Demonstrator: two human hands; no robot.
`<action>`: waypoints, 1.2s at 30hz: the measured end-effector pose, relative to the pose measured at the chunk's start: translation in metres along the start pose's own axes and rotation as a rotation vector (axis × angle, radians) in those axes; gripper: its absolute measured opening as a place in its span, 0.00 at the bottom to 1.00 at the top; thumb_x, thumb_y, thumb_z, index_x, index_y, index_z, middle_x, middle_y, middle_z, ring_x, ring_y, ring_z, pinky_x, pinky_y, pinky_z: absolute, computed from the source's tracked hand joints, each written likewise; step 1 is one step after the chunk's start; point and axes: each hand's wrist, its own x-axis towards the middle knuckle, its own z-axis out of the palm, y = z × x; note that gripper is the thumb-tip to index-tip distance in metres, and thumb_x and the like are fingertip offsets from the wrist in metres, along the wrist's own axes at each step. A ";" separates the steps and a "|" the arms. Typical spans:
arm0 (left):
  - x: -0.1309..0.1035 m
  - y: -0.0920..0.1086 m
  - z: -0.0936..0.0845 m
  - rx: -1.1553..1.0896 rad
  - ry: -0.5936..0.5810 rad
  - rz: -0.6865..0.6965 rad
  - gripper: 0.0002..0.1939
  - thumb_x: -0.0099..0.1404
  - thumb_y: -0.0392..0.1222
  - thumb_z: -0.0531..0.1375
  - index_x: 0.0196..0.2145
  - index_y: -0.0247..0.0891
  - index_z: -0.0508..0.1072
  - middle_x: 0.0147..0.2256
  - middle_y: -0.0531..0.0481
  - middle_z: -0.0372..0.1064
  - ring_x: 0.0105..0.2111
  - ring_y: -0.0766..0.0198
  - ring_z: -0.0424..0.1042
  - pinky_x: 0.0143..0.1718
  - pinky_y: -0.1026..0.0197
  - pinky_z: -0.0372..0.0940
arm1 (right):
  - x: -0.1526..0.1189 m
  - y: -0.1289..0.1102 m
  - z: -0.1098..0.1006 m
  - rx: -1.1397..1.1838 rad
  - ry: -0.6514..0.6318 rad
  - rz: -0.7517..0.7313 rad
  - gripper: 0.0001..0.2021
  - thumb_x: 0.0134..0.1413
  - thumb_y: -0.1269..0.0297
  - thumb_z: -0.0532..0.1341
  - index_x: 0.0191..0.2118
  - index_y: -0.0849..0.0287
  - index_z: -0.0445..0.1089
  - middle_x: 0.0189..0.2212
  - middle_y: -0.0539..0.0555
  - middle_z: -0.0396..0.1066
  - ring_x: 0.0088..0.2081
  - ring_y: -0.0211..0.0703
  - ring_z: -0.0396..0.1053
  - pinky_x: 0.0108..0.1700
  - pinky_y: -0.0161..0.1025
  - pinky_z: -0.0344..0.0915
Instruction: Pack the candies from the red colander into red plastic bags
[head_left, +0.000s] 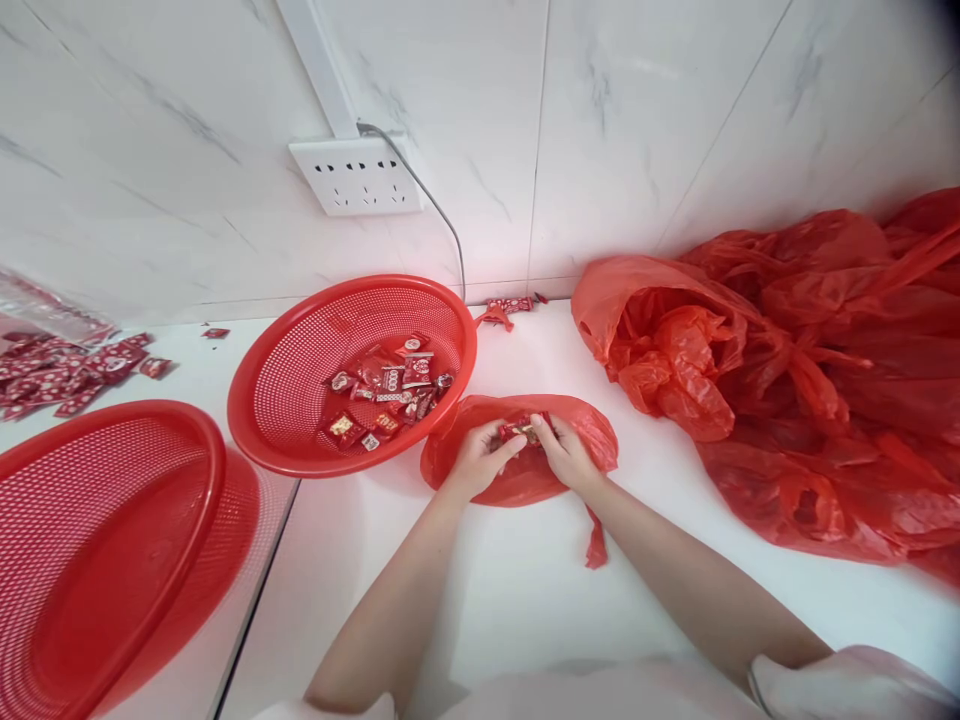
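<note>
A marbled wall [480, 80] rises behind a white table [510, 610], and along the table's right side sprawls a big heap of crumpled red plastic bags [810, 340]. At the near left stands a red mesh basket [112, 550], cut off by the view's edge; beyond it, towards the middle, a second basket [300, 370] holds a scatter of small wrapped sweets [390, 380]. Right beside that one, a single red bag [529, 487] lies with its mouth spread wide. Farther left is a pile of red patterned packets [67, 375], while a white socket strip [360, 180] sits on the wall. The left hand [480, 460] and right hand [568, 455] are both closed at the fingertips, pinching one small red-and-gold item [517, 431] over the bag's opening; its details are too small to tell. Near the wall, right of the second basket, lies a loose red packet [510, 304]
</note>
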 end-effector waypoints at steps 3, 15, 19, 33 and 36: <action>0.000 0.003 0.000 0.039 0.016 0.019 0.16 0.59 0.52 0.63 0.28 0.36 0.69 0.23 0.56 0.62 0.22 0.71 0.60 0.25 0.66 0.57 | 0.001 -0.004 0.002 -0.005 -0.032 -0.009 0.19 0.62 0.47 0.52 0.28 0.54 0.66 0.25 0.51 0.69 0.30 0.44 0.69 0.36 0.41 0.68; -0.022 0.016 -0.003 0.387 0.653 0.319 0.12 0.61 0.45 0.61 0.24 0.41 0.64 0.22 0.56 0.59 0.23 0.67 0.59 0.30 0.63 0.57 | -0.002 0.005 0.001 -0.087 0.159 -0.080 0.16 0.65 0.51 0.51 0.42 0.53 0.71 0.40 0.57 0.75 0.43 0.50 0.73 0.47 0.49 0.71; -0.027 0.031 -0.001 0.728 0.543 0.390 0.03 0.63 0.38 0.57 0.36 0.43 0.70 0.34 0.48 0.70 0.37 0.58 0.70 0.43 0.59 0.62 | -0.007 -0.001 0.003 -0.278 0.063 -0.362 0.11 0.65 0.60 0.52 0.45 0.53 0.70 0.40 0.56 0.75 0.43 0.46 0.73 0.46 0.47 0.72; -0.020 0.016 -0.029 1.051 -0.074 0.217 0.57 0.47 0.55 0.69 0.67 0.38 0.47 0.65 0.33 0.49 0.64 0.38 0.50 0.61 0.41 0.51 | 0.034 0.001 -0.074 -0.828 -0.518 -0.205 0.58 0.33 0.39 0.70 0.69 0.53 0.47 0.70 0.65 0.32 0.69 0.65 0.34 0.65 0.61 0.46; -0.015 0.012 -0.033 1.039 -0.082 0.250 0.57 0.47 0.58 0.69 0.67 0.36 0.48 0.64 0.32 0.51 0.64 0.39 0.51 0.62 0.41 0.50 | 0.035 0.009 -0.076 -0.835 -0.531 -0.175 0.59 0.33 0.37 0.69 0.69 0.55 0.46 0.70 0.66 0.33 0.69 0.63 0.33 0.66 0.59 0.44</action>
